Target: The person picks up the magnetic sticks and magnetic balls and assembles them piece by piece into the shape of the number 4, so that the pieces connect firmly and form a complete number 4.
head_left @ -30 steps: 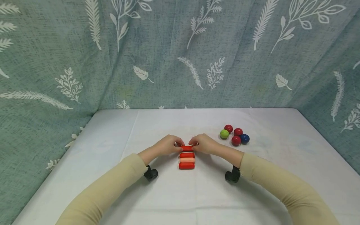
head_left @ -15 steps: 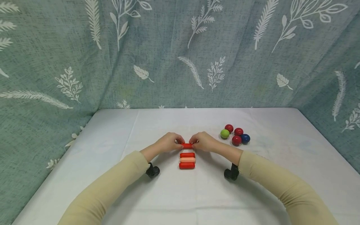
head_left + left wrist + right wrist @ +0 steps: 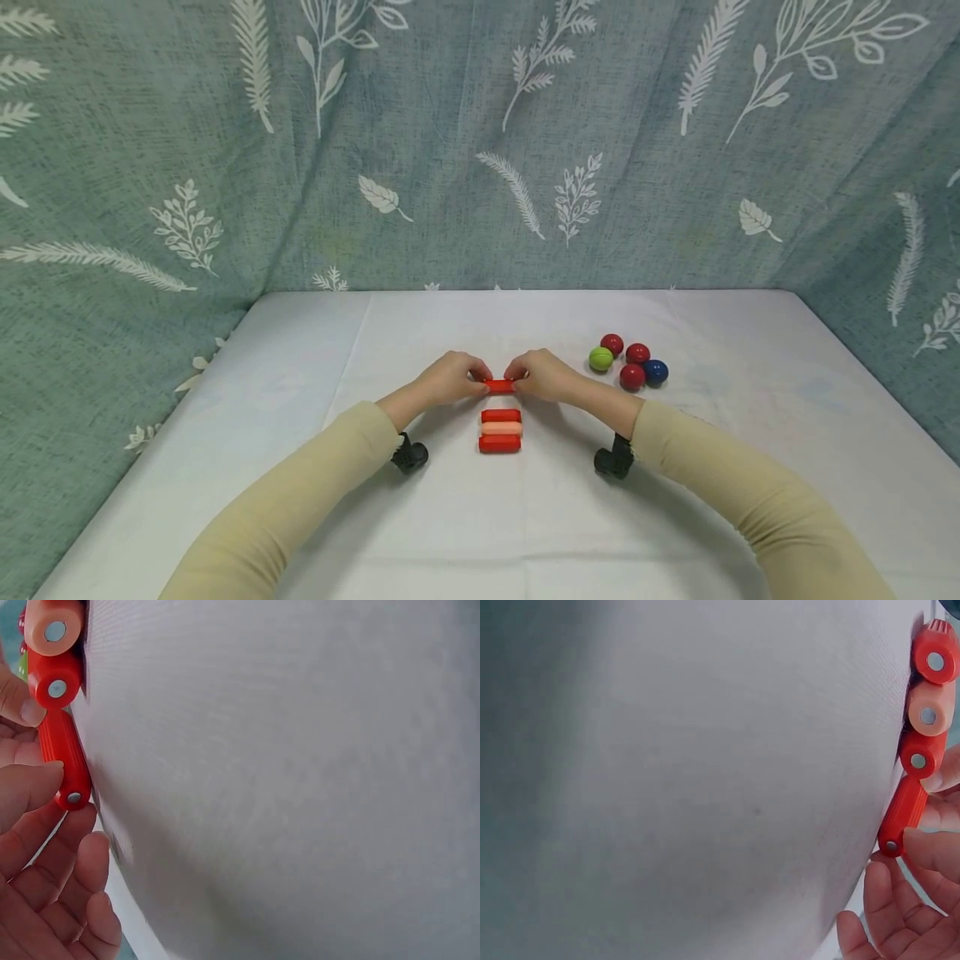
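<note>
Beyond a short row of rods lies a red rod [image 3: 499, 387], likely a magnetic building stick, with a round silvery disc in its end. My left hand [image 3: 450, 377] pinches its left end between thumb and finger; my right hand [image 3: 546, 377] pinches the right end the same way. In the left wrist view the rod [image 3: 66, 754] shows a ribbed side. Nearer to me, side by side, sit a red rod [image 3: 500, 415], a peach rod [image 3: 500, 429] and a thicker red rod [image 3: 500, 445]. A gap separates them from the held one.
To the right, past my right hand, several balls cluster: a green ball [image 3: 601, 359], a blue ball [image 3: 656, 372] and red balls [image 3: 632, 377]. A white cloth [image 3: 420, 533] covers the table. Behind it hangs a leaf-patterned green curtain [image 3: 450, 233].
Both hands have slid the held red rod away from me, widening its gap from the row. The row of rods and the balls stay in place.
</note>
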Motion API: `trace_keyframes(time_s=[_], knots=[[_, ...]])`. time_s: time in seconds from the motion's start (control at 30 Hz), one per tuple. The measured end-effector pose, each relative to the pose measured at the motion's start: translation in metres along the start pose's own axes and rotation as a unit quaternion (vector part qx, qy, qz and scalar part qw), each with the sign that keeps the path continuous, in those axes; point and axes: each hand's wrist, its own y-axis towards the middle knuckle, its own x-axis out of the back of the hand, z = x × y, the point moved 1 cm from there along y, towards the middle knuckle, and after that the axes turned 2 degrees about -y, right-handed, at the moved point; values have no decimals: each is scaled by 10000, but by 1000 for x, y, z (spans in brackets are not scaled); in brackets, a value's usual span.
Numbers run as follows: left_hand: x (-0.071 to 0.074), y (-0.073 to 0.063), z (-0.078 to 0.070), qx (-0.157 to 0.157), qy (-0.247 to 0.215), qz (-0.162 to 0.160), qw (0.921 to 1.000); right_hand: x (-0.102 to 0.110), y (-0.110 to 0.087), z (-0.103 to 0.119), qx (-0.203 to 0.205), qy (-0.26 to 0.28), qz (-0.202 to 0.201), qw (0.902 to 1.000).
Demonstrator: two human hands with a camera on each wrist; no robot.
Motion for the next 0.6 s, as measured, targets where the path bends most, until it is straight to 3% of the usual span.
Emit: trace_keyframes(time_s=[0.6], knots=[[1,5,4,253,-229,69,9994,4,3,-1,84,-138,47,9999]])
